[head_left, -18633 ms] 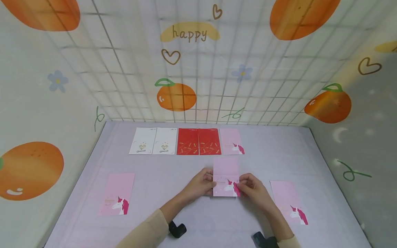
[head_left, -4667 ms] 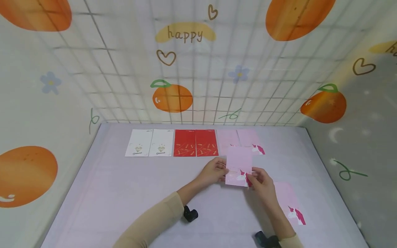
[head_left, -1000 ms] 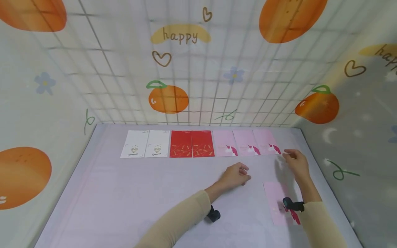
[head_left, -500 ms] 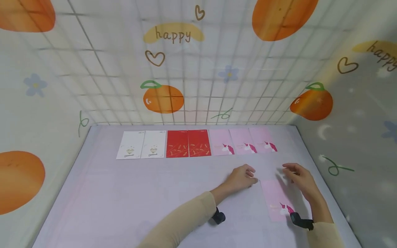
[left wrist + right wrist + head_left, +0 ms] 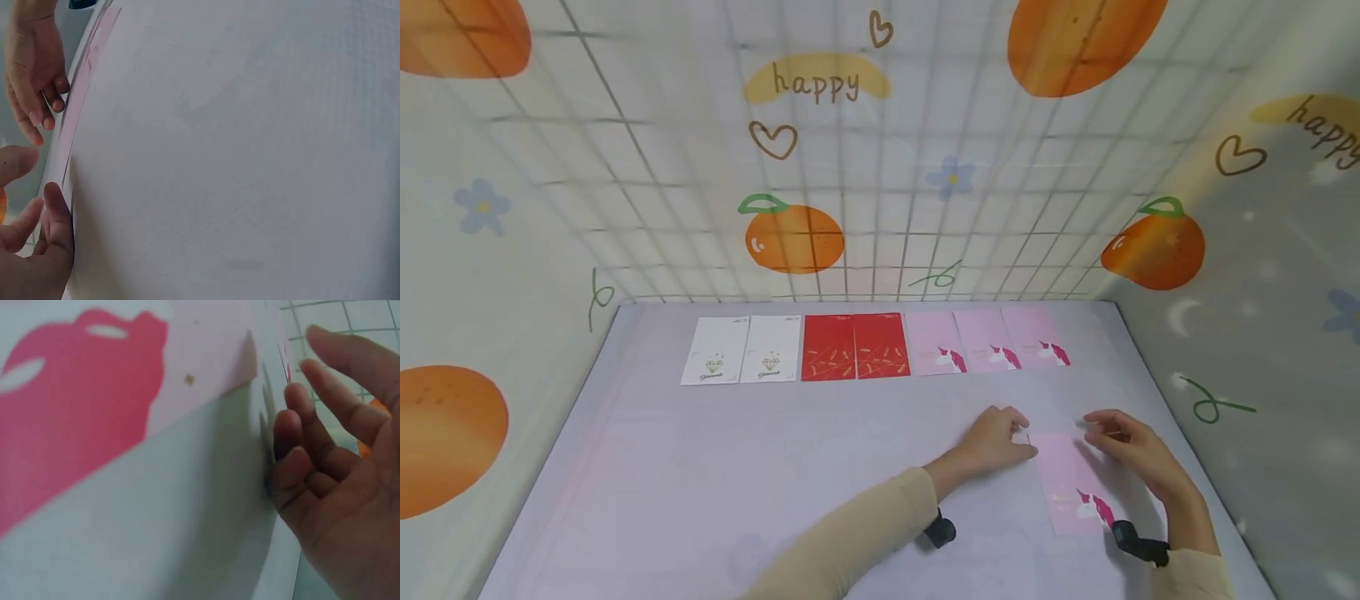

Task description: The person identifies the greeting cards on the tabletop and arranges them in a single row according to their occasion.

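A pink card with a unicorn [image 5: 1063,483] lies on the table at the front right, between both hands. My left hand [image 5: 996,437] is at its upper left corner, thumb tip right at the edge and fingers loosely bent. Beyond its right side is my right hand [image 5: 1138,450], fingers relaxed and holding nothing, its shadow falling over the card. The right wrist view has that card [image 5: 112,394] up close beside the right hand [image 5: 350,444]. In the left wrist view the card [image 5: 81,94] is a thin strip, with the left hand [image 5: 37,250] low at the left.
Along the table's back runs a row: two white cards [image 5: 741,350], two red cards [image 5: 856,347] and three pink unicorn cards [image 5: 988,342]. A wire grid behind a fruit-print curtain [image 5: 880,192] rises at the back edge. Each wrist carries a black camera [image 5: 942,531].
Pink cards earlier at the left and in the hands now stand in the back row. Over the last second the right hand came back from the row and the left moved right to the loose card.
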Demonstrator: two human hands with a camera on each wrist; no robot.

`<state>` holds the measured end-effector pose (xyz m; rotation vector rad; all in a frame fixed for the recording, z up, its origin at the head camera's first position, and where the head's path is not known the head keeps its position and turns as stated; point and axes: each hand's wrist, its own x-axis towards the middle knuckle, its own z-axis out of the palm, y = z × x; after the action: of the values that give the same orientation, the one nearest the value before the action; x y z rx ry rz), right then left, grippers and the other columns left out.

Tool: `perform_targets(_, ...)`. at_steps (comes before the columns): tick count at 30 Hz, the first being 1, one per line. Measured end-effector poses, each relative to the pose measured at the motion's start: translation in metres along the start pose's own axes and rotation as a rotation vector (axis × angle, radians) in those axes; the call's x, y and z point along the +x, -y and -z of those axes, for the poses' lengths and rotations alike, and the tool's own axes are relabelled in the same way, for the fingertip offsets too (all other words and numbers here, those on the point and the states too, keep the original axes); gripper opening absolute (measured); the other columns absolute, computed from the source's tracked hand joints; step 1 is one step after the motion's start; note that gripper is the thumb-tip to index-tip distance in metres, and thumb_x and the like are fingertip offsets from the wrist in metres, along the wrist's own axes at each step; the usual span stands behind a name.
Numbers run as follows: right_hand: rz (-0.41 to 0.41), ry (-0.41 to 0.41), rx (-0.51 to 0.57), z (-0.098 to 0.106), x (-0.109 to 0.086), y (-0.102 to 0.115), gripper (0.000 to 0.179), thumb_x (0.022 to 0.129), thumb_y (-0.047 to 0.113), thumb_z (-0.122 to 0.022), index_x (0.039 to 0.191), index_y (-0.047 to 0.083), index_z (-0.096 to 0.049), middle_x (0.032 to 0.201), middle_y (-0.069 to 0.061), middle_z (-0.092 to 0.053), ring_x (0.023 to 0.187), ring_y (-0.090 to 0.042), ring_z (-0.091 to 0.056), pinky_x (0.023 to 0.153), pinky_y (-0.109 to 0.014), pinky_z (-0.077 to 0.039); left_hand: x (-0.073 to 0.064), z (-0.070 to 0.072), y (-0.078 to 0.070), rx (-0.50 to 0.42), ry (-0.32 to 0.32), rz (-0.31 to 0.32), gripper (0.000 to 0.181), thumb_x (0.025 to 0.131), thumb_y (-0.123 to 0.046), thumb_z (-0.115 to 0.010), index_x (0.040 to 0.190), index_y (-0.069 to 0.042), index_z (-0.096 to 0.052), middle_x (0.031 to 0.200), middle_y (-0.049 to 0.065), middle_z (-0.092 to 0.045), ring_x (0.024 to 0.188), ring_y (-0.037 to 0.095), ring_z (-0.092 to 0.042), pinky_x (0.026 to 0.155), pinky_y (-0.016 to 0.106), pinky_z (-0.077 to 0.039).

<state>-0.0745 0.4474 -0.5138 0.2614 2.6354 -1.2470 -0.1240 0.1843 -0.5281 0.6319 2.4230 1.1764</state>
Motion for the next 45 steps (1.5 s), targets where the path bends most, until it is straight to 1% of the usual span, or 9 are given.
perform_targets(3,-0.006,0.028,0.005,0.0,-0.001,-0.004,0.052,0.093,0.034,-0.072,0.134,0.005,-0.057,0.113,-0.014,-0.058,0.098,-0.027,-0.054,0.085,-0.035,-0.048,-0.002,-0.003,-0.002,0.101,-0.002,-0.03,0.041,0.086,-0.036,-0.078,0.121,-0.016,-0.066,0.101,-0.006,-0.058,0.092,0.004,-0.052,0.078,0.016,-0.046)
perform_targets(5,-0.006,0.045,0.016,0.0,-0.001,-0.007,0.053,0.092,0.031,-0.074,0.135,0.005,-0.056,0.113,-0.014,-0.057,0.098,-0.028,-0.053,0.085,-0.035,-0.049,-0.004,-0.004,-0.004,0.152,-0.008,-0.034,0.045,0.086,-0.039,-0.078,0.122,-0.016,-0.066,0.104,-0.007,-0.057,0.095,0.004,-0.052,0.081,0.017,-0.046)
perform_targets(9,-0.006,0.07,0.032,0.0,-0.001,-0.011,0.057,0.089,0.028,-0.077,0.136,0.006,-0.055,0.114,-0.015,-0.055,0.097,-0.028,-0.05,0.079,-0.031,-0.049,-0.007,-0.007,-0.006,0.233,-0.021,-0.024,0.052,0.084,-0.047,-0.078,0.124,-0.017,-0.063,0.104,-0.007,-0.055,0.093,0.004,-0.05,0.079,0.018,-0.048)
perform_targets(12,-0.005,0.085,0.018,-0.001,0.0,-0.014,0.059,0.087,0.027,-0.079,0.136,0.006,-0.055,0.112,-0.015,-0.054,0.097,-0.027,-0.048,0.077,-0.03,-0.048,-0.007,-0.008,-0.006,0.292,-0.03,-0.03,0.055,0.083,-0.051,-0.078,0.124,-0.017,-0.062,0.103,-0.007,-0.054,0.09,0.005,-0.049,0.077,0.018,-0.047)
perform_targets(19,0.039,0.094,-0.028,-0.003,0.001,-0.014,0.056,0.087,0.025,-0.079,0.135,0.007,-0.055,0.108,-0.013,-0.052,0.095,-0.027,-0.047,0.076,-0.029,-0.048,-0.005,-0.012,-0.007,0.413,-0.041,-0.051,0.061,0.079,-0.059,-0.078,0.12,-0.018,-0.059,0.105,-0.005,-0.055,0.094,0.008,-0.051,0.08,0.02,-0.049)
perform_targets(24,0.036,0.087,-0.043,-0.005,0.0,-0.014,0.055,0.086,0.022,-0.08,0.133,0.005,-0.056,0.106,-0.013,-0.052,0.094,-0.026,-0.046,0.075,-0.029,-0.048,-0.006,-0.016,-0.009,0.49,-0.051,-0.057,0.064,0.076,-0.063,-0.077,0.118,-0.019,-0.058,0.104,-0.004,-0.054,0.094,0.009,-0.051,0.079,0.021,-0.049)
perform_targets(31,0.04,0.075,-0.049,-0.007,-0.002,-0.013,0.057,0.085,0.022,-0.081,0.133,0.004,-0.056,0.106,-0.013,-0.052,0.094,-0.027,-0.046,0.076,-0.027,-0.049,-0.008,-0.019,-0.013,0.541,-0.058,-0.048,0.061,0.075,-0.062,-0.079,0.113,-0.019,-0.056,0.095,-0.004,-0.049,0.085,0.008,-0.045,0.068,0.019,-0.045)
perform_targets(36,0.034,0.066,-0.054,-0.009,-0.003,-0.013,0.059,0.084,0.025,-0.082,0.132,0.004,-0.056,0.106,-0.013,-0.052,0.094,-0.027,-0.046,0.076,-0.028,-0.049,-0.008,-0.021,-0.014,0.562,-0.051,-0.039,0.061,0.076,-0.061,-0.079,0.112,-0.018,-0.056,0.094,-0.004,-0.05,0.086,0.008,-0.046,0.068,0.02,-0.045)
perform_targets(45,0.026,0.064,-0.038,-0.009,-0.002,-0.014,0.06,0.084,0.027,-0.082,0.133,0.005,-0.055,0.106,-0.013,-0.052,0.093,-0.027,-0.047,0.077,-0.029,-0.051,-0.008,-0.023,-0.016,0.527,-0.058,-0.031,0.061,0.076,-0.057,-0.081,0.116,-0.023,-0.049,0.094,-0.006,-0.049,0.085,0.007,-0.045,0.066,0.017,-0.042)
